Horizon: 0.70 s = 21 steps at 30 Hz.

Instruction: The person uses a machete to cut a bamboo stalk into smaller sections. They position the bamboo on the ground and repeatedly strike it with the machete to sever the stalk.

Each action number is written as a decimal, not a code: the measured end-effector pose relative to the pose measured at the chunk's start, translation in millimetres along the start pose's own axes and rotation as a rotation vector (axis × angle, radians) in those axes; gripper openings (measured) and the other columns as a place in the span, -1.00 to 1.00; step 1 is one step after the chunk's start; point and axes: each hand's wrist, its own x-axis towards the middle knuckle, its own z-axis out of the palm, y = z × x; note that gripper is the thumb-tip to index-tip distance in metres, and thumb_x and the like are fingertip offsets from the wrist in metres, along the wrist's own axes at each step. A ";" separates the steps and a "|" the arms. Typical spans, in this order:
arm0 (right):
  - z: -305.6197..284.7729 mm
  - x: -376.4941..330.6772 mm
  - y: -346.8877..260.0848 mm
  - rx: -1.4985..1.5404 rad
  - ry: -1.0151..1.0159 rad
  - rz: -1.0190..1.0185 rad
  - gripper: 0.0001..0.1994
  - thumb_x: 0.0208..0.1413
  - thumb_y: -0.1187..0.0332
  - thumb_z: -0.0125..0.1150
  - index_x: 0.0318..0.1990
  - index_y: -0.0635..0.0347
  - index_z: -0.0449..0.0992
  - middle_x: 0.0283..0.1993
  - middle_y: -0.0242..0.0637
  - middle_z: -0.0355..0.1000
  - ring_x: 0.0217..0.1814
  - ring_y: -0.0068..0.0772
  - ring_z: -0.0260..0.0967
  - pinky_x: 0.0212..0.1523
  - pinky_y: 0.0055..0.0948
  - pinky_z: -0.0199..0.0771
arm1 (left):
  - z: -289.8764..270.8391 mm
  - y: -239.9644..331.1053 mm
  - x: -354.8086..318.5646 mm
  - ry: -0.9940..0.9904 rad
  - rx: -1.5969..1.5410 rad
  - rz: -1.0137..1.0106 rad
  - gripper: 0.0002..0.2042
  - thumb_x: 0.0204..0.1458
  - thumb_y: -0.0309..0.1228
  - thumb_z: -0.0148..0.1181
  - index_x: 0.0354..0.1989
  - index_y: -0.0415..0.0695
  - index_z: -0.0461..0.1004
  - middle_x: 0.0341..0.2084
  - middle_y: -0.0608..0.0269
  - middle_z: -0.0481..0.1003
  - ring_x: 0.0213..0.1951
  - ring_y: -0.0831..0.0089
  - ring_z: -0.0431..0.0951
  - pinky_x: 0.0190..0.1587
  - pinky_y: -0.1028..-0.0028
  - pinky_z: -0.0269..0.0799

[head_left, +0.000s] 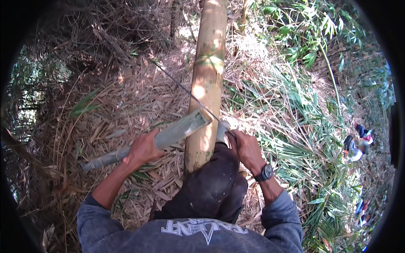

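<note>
My left hand (145,147) is closed around a grey-green length of bamboo (179,128). It slants up to the right, and its hollow cut end lies over a thick yellow bamboo pole (206,86). My right hand (247,149), with a watch on the wrist, grips a long, thin dark blade (179,84). The blade is seen nearly edge-on and crosses the pole toward the upper left, close by the bamboo's cut end; my fingers hide its handle. Another grey-green piece (222,131) shows beside my right hand, partly hidden.
My dark-trousered knee (215,177) is at the pole's near end. Dry leaves (109,122) cover the ground on the left, and cut green leaves (291,135) lie on the right. Tangled branches (105,38) stand at the upper left. People (356,149) are at the far right.
</note>
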 end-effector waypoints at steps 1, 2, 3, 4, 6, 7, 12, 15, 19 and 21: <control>-8.7 2.4 -16.0 0.047 0.037 -0.093 -0.91 0.13 0.41 0.17 -0.27 0.18 0.43 -0.52 -0.13 0.42 -0.58 -0.01 0.40 -0.56 -0.16 0.40 | 1.6 -2.5 -1.0 0.009 -0.017 -0.004 -0.44 -0.32 -0.33 0.34 -0.05 -0.24 0.40 -0.36 -0.17 0.55 -0.28 -0.06 0.58 -0.19 0.15 0.48; -14.7 3.1 -28.6 0.089 0.092 -0.126 -0.91 0.12 0.42 0.17 -0.26 0.19 0.44 -0.52 -0.13 0.42 -0.57 -0.01 0.40 -0.55 -0.16 0.40 | 3.8 -2.7 -2.8 0.007 -0.037 -0.005 -0.45 -0.32 -0.33 0.34 -0.05 -0.25 0.40 -0.36 -0.17 0.55 -0.28 -0.05 0.58 -0.18 0.16 0.48; -18.4 6.1 -38.3 0.133 0.144 -0.163 -0.91 0.12 0.43 0.17 -0.25 0.20 0.45 -0.51 -0.13 0.42 -0.57 -0.01 0.40 -0.55 -0.17 0.41 | 3.6 -1.4 -3.4 0.001 -0.031 -0.010 -0.45 -0.32 -0.33 0.34 -0.06 -0.25 0.40 -0.36 -0.17 0.55 -0.28 -0.05 0.58 -0.18 0.16 0.48; -20.8 7.6 -44.5 0.177 0.196 -0.200 -0.91 0.11 0.44 0.18 -0.24 0.21 0.46 -0.51 -0.12 0.42 -0.57 -0.02 0.41 -0.54 -0.17 0.41 | 2.5 0.9 -4.5 -0.005 -0.024 -0.016 -0.45 -0.32 -0.33 0.35 -0.07 -0.25 0.40 -0.36 -0.16 0.55 -0.28 -0.04 0.59 -0.18 0.16 0.48; -18.9 7.9 -39.3 0.097 0.127 -0.147 -0.90 0.12 0.40 0.17 -0.32 0.22 0.43 -0.50 -0.07 0.41 -0.55 -0.01 0.41 -0.53 -0.16 0.40 | -0.8 4.4 -3.6 0.004 -0.012 -0.022 -0.46 -0.32 -0.33 0.35 -0.08 -0.25 0.40 -0.36 -0.16 0.55 -0.28 -0.03 0.59 -0.18 0.17 0.48; -7.0 5.6 -18.6 0.005 0.054 -0.096 -0.89 0.13 0.38 0.17 -0.34 0.22 0.42 -0.51 -0.06 0.41 -0.55 0.00 0.41 -0.52 -0.16 0.40 | -0.6 5.5 -2.7 0.010 -0.007 -0.023 -0.47 -0.31 -0.33 0.35 -0.08 -0.25 0.40 -0.36 -0.16 0.55 -0.28 -0.03 0.59 -0.18 0.17 0.48; 5.8 -0.6 11.7 -0.082 -0.022 -0.022 -0.80 0.17 0.29 0.14 -0.40 0.20 0.38 -0.55 -0.04 0.40 -0.56 0.02 0.40 -0.54 -0.12 0.39 | 2.6 5.3 -5.2 0.001 0.001 -0.031 -0.47 -0.31 -0.35 0.36 -0.07 -0.24 0.40 -0.36 -0.15 0.55 -0.27 -0.03 0.58 -0.17 0.17 0.48; -16.3 9.5 -27.0 0.067 0.081 -0.094 -0.90 0.14 0.38 0.17 -0.27 0.20 0.46 -0.54 -0.11 0.42 -0.56 -0.05 0.41 -0.55 -0.19 0.40 | 6.0 2.3 -3.2 0.068 0.010 -0.008 -0.46 -0.30 -0.36 0.37 -0.05 -0.24 0.41 -0.36 -0.14 0.55 -0.27 -0.04 0.58 -0.16 0.17 0.48; -17.1 7.9 -35.4 0.169 0.158 -0.119 -0.90 0.13 0.41 0.18 -0.23 0.21 0.47 -0.55 -0.12 0.41 -0.56 -0.05 0.41 -0.54 -0.19 0.40 | 6.4 3.7 -5.1 0.053 0.014 -0.033 -0.45 -0.29 -0.36 0.37 -0.03 -0.25 0.40 -0.33 -0.15 0.54 -0.26 -0.05 0.58 -0.15 0.16 0.48; -7.4 7.7 -19.0 0.091 0.093 -0.076 -0.89 0.13 0.39 0.17 -0.26 0.22 0.46 -0.56 -0.09 0.40 -0.55 -0.01 0.40 -0.53 -0.16 0.40 | 3.0 7.1 -4.9 0.041 0.008 -0.046 -0.44 -0.29 -0.36 0.38 -0.02 -0.26 0.39 -0.32 -0.16 0.54 -0.25 -0.05 0.58 -0.14 0.16 0.48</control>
